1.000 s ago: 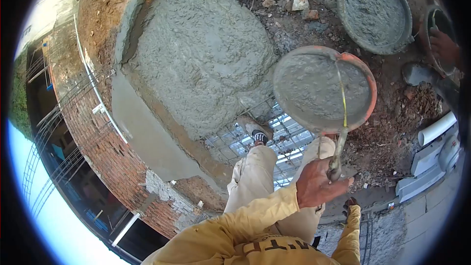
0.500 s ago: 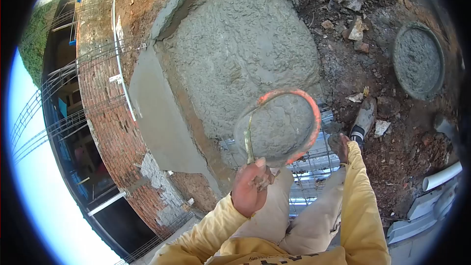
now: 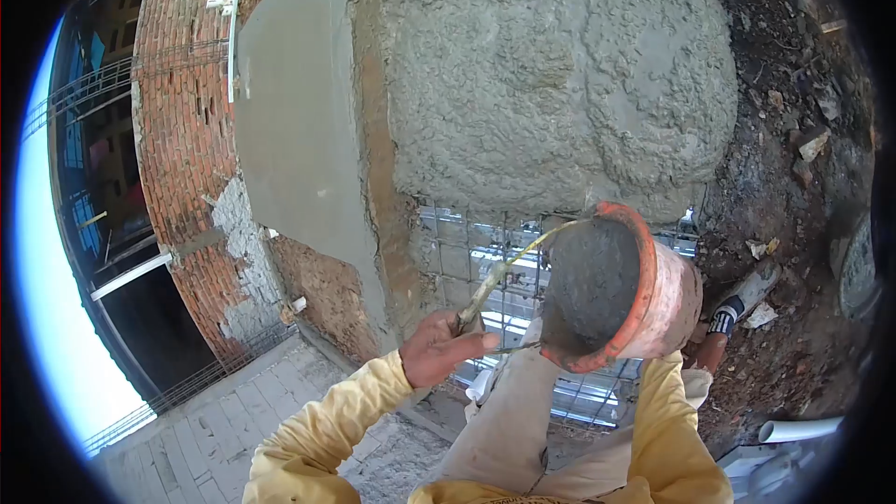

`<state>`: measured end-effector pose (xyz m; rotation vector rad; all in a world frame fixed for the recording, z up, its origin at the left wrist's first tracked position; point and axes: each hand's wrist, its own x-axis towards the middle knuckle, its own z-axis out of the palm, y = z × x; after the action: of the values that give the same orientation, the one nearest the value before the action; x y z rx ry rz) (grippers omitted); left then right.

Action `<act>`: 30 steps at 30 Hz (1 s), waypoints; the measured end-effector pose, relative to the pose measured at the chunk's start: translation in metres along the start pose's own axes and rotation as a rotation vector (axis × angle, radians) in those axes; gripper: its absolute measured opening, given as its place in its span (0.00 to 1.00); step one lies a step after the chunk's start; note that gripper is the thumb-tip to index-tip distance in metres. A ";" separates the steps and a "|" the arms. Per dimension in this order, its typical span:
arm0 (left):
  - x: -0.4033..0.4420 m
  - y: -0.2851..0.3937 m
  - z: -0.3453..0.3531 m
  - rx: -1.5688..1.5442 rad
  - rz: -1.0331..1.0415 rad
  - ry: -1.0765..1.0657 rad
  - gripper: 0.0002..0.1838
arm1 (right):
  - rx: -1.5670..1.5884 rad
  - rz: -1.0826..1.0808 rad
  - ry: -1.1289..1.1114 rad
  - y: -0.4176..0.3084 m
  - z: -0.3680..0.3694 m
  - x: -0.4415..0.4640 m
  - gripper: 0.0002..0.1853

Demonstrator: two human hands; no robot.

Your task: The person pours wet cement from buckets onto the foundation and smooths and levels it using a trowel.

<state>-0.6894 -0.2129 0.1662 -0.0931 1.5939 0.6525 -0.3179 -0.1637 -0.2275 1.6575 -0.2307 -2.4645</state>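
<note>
My left hand (image 3: 441, 347) is closed around the wrapped grip of the bucket handle (image 3: 487, 291). From there a thin yellow part of the handle runs up to the bucket's rim. The orange-rimmed bucket (image 3: 674, 299) is tipped on its side above the rebar mesh, its mouth facing left, with grey wet concrete (image 3: 593, 282) inside. My right hand is hidden behind the bucket; only the yellow right sleeve (image 3: 665, 411) shows, reaching up to the bucket's underside. Beyond the bucket spreads a thick layer of wet concrete (image 3: 551, 75).
Rebar mesh over shiny metal sheeting (image 3: 467, 243) lies under the bucket. A smooth concrete ledge (image 3: 299, 121) and a brick wall (image 3: 187, 131) run along the left. On the right are my foot (image 3: 751, 285), rubble, a second bucket (image 3: 857, 266) and a white pipe (image 3: 801, 429).
The bucket has gone from upright to tipped sideways, and has moved right. My left hand still holds its handle, further left. My right hand has passed out of sight behind the bucket.
</note>
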 end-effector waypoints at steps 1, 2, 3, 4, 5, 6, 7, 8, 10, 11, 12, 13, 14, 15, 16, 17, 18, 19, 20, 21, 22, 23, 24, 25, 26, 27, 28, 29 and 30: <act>0.016 -0.006 -0.014 0.106 0.014 0.018 0.17 | -0.018 -0.028 -0.013 -0.013 0.019 0.013 0.35; 0.029 -0.013 -0.028 0.201 0.037 0.071 0.17 | -0.040 -0.051 -0.035 -0.025 0.041 0.026 0.35; 0.041 -0.021 -0.040 0.296 0.058 0.125 0.17 | -0.060 -0.078 -0.060 -0.036 0.066 0.039 0.35; 0.050 -0.027 -0.053 0.394 0.071 0.179 0.18 | -0.084 -0.106 -0.084 -0.048 0.095 0.051 0.35; 0.060 -0.033 -0.066 0.344 0.106 0.252 0.18 | -0.106 -0.132 -0.107 -0.057 0.123 0.064 0.36; 0.070 -0.036 -0.078 0.296 0.142 0.322 0.18 | -0.139 -0.164 -0.126 -0.068 0.155 0.073 0.36; 0.078 -0.042 -0.088 0.246 0.176 0.393 0.18 | -0.174 -0.199 -0.143 -0.077 0.188 0.082 0.36; 0.090 -0.051 -0.097 0.133 0.240 0.496 0.18 | -0.219 -0.237 -0.156 -0.084 0.221 0.088 0.37; 0.116 -0.075 -0.114 -0.100 0.366 0.705 0.19 | -0.351 -0.344 -0.168 -0.092 0.290 0.094 0.37; 0.125 -0.084 -0.129 -0.219 0.342 0.803 0.19 | -0.466 -0.425 -0.157 -0.093 0.325 0.093 0.37; 0.133 -0.093 -0.146 -0.339 0.314 0.896 0.20 | -0.640 -0.529 -0.112 -0.092 0.358 0.087 0.38; 0.136 -0.103 -0.161 -0.458 0.283 0.990 0.22 | -0.836 -0.634 -0.047 -0.085 0.394 0.072 0.40; 0.138 -0.111 -0.174 -0.583 0.323 0.985 0.24 | -1.030 -0.735 0.041 -0.079 0.430 0.056 0.42; 0.136 -0.119 -0.186 -0.707 0.359 0.980 0.27 | -1.127 -0.798 0.057 -0.071 0.454 0.063 0.45; 0.133 -0.124 -0.198 -0.829 0.397 0.969 0.29 | -1.221 -0.865 0.074 -0.063 0.476 0.068 0.47; 0.128 -0.128 -0.208 -0.912 0.364 0.957 0.32 | -1.313 -0.900 0.053 -0.051 0.501 0.052 0.48; 0.119 -0.129 -0.213 -0.979 0.365 0.983 0.31 | -1.405 -0.930 0.032 -0.039 0.529 0.027 0.50; 0.113 -0.126 -0.215 -1.046 0.369 1.001 0.30 | -1.499 -0.941 -0.009 -0.029 0.552 0.010 0.49; 0.107 -0.128 -0.218 -1.114 0.365 1.017 0.30 | -1.594 -0.946 -0.046 -0.016 0.571 -0.004 0.49; 0.105 -0.141 -0.224 -1.003 0.476 0.959 0.29 | -1.624 -1.040 -0.069 -0.001 0.586 -0.014 0.47; 0.106 -0.166 -0.233 -0.893 0.580 0.894 0.29 | -1.656 -1.129 -0.087 0.015 0.596 -0.023 0.46; 0.108 -0.195 -0.238 -0.644 0.602 0.888 0.29 | -1.652 -1.196 -0.170 0.030 0.607 -0.030 0.44; 0.110 -0.223 -0.244 -0.403 0.632 0.897 0.29 | -1.644 -1.263 -0.261 0.041 0.615 -0.039 0.43; 0.114 -0.252 -0.250 -0.018 0.583 0.946 0.29 | -1.684 -1.207 -0.317 0.044 0.622 -0.062 0.42; 0.109 -0.257 -0.248 -0.526 0.707 0.723 0.30 | -1.717 -1.148 -0.385 0.049 0.627 -0.080 0.41; 0.104 -0.257 -0.245 -1.050 0.777 0.515 0.32 | -1.718 -1.206 -0.379 0.056 0.624 -0.079 0.41; 0.105 -0.255 -0.244 -1.082 0.749 0.587 0.31 | -1.719 -1.265 -0.372 0.063 0.621 -0.078 0.40; 0.110 -0.249 -0.246 -1.111 0.724 0.657 0.31 | -1.717 -1.329 -0.366 0.067 0.620 -0.074 0.40; 0.116 -0.240 -0.246 -1.144 0.702 0.728 0.30 | -1.718 -1.183 -0.315 0.060 0.625 -0.054 0.41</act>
<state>-0.8219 -0.4882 -0.0294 -0.6947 1.7055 2.2260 -0.8739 -0.1872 0.0676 0.4552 2.4989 -1.7773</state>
